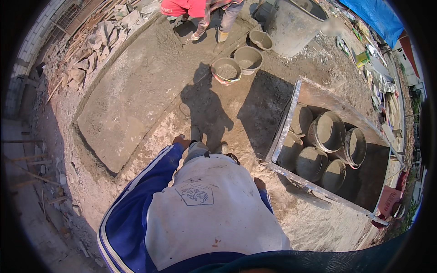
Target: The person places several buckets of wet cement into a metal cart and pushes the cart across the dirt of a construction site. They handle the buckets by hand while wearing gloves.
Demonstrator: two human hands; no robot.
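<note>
Standing beside the metal cart (371, 179), grey buckets (312, 164) crowding toward its left edge, we have left hand (182, 141) and right hand (260, 184) flanking our white-and-blue top (214, 227), and cannot tell how wide either grip is.

The cart (318, 94) looks like scuffed metal, worn along its edges; the buckets (312, 135) inside, matt and cement-crusted. The shirt (205, 227) is matt, stained cloth, the slab (123, 100) rough-grained, the tarp (371, 18) smoother, like plastic.
</note>
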